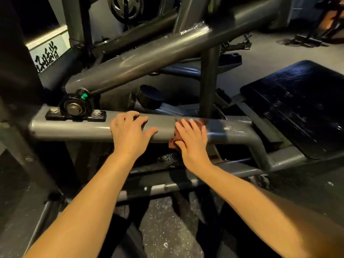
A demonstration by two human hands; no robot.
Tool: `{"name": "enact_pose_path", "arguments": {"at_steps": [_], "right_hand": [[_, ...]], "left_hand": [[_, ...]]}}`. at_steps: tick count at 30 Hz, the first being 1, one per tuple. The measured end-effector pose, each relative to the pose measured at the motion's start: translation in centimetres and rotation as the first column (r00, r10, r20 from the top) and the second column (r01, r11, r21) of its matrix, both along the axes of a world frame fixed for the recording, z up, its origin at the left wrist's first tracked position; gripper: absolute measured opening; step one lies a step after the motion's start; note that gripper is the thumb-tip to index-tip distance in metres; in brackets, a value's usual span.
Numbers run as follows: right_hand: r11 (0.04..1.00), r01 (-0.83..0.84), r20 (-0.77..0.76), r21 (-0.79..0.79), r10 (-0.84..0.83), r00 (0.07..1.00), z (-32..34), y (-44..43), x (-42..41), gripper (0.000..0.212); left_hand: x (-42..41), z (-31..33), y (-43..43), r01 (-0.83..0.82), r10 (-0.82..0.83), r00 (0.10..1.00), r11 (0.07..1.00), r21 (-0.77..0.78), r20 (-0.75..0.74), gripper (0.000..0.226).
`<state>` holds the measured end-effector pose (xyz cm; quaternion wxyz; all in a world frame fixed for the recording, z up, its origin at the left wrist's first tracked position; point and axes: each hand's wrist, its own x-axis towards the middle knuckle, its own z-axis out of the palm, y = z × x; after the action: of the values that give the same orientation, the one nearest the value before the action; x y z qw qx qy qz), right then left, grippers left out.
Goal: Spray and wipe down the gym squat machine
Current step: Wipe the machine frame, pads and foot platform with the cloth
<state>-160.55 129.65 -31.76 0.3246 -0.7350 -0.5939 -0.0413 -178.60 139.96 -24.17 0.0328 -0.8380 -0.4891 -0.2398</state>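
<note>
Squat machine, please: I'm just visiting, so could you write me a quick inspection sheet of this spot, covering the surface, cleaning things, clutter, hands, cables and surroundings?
Surface: grey frame bar, with shiny smears to the right of the cloth.
Job's things: reddish-brown cloth on the bar, bunched at its lower edge; no spray bottle seen.
Clutter: nothing seen.
Hands: left hand rests bare on the bar, fingers spread; right hand presses the cloth against the bar with straight fingers.
Cables: nothing seen.
Surroundings: black pad to the right, bolted bearing block on the bar's left end, weight plate at the top, speckled floor below.
</note>
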Motion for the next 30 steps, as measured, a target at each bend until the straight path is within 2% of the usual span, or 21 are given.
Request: {"name": "enact_pose_path", "arguments": {"at_steps": [3,5,7,8,10,12,15,17,20,22,24,26,28,30], "right_hand": [[0.975,-0.223,-0.023,-0.018,0.222,0.975,2.7,0.7,0.3,0.056],[0.965,-0.259,-0.001,-0.039,0.259,0.966,2.9,0.4,2.9,0.055],[0.983,-0.091,-0.016,-0.160,0.090,0.996,2.8,-0.3,6.5,0.055],[0.956,0.042,0.016,-0.290,-0.039,0.999,3.0,-0.7,8.1,0.056],[0.829,0.213,0.108,-0.517,-0.183,0.977,4.2,-1.4,9.4,0.059],[0.755,0.222,0.126,-0.617,-0.184,0.975,5.4,-1.6,9.1,0.058],[0.781,0.206,0.196,-0.589,-0.109,0.975,5.6,-0.5,7.5,0.052],[0.843,0.147,0.223,-0.518,-0.032,0.974,5.9,0.7,5.9,0.044],[0.922,-0.077,0.065,-0.380,0.110,0.992,8.2,3.1,2.2,0.041],[0.915,-0.202,-0.067,-0.349,0.190,0.979,9.6,5.0,0.6,0.044],[0.873,-0.272,-0.166,-0.405,0.223,0.961,9.8,6.7,0.5,0.047],[0.841,-0.219,-0.139,-0.495,0.172,0.975,9.5,7.9,1.8,0.049],[0.818,-0.081,-0.048,-0.569,0.065,0.997,9.0,7.7,4.0,0.051],[0.787,0.008,-0.052,-0.617,-0.050,0.997,7.9,7.0,7.0,0.058]], "left_hand": [[0.0,-0.1,0.0,-0.007,0.007,1.000,1.000,-0.004,-0.002,0.057],[-0.1,-0.3,-0.1,-0.006,0.006,1.000,1.000,-0.005,0.005,0.057],[0.0,-0.4,-0.3,-0.003,0.003,1.000,1.000,0.007,0.003,0.057],[0.1,-0.4,-0.4,-0.004,0.004,1.000,1.000,0.012,0.000,0.057],[0.1,-0.4,-0.5,-0.006,0.006,1.000,1.000,0.010,0.000,0.056],[0.1,-0.4,-0.6,0.000,0.000,1.000,1.000,0.007,0.005,0.056],[0.1,-0.5,-0.8,0.000,0.000,1.000,1.000,0.015,0.009,0.055],[0.1,-0.5,-1.0,0.003,-0.003,1.000,1.000,0.021,0.013,0.054],[0.1,-0.5,-1.0,-0.002,0.002,1.000,1.000,0.017,0.020,0.054],[0.1,-0.5,-0.9,-0.005,0.004,1.000,1.000,0.024,0.022,0.053],[0.1,-0.5,-0.9,-0.010,0.010,1.000,1.000,0.020,0.021,0.053],[0.3,-0.4,-0.9,-0.014,0.014,1.000,1.000,0.002,0.026,0.054],[0.3,-0.4,-0.8,-0.012,0.012,0.999,1.000,-0.009,0.042,0.054],[0.2,-0.4,-0.6,-0.009,0.010,0.999,1.000,-0.017,0.053,0.055]]}}
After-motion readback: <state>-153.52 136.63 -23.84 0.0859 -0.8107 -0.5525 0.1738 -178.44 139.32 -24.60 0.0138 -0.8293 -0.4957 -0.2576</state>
